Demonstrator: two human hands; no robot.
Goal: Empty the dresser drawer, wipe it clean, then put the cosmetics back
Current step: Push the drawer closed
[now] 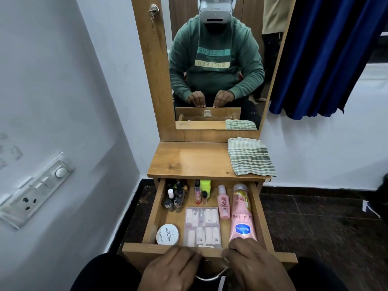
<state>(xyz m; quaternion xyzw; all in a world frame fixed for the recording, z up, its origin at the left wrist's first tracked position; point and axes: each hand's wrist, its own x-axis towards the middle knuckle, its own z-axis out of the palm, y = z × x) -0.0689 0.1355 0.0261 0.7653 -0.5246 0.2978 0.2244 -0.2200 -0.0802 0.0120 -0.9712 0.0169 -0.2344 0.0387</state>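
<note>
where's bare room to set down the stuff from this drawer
Dresser top: bare wood from its left edge to the striped cloth. Drawer is crowded; only a small gap between the round tin and the bottles.

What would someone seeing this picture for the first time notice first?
The open drawer, crowded with cosmetics, draws the eye first, above all the big pink tube along its right side. The left hand and the right hand lie on its front edge. Behind, a striped cloth lies on the right of the dresser top, below the mirror.
</note>
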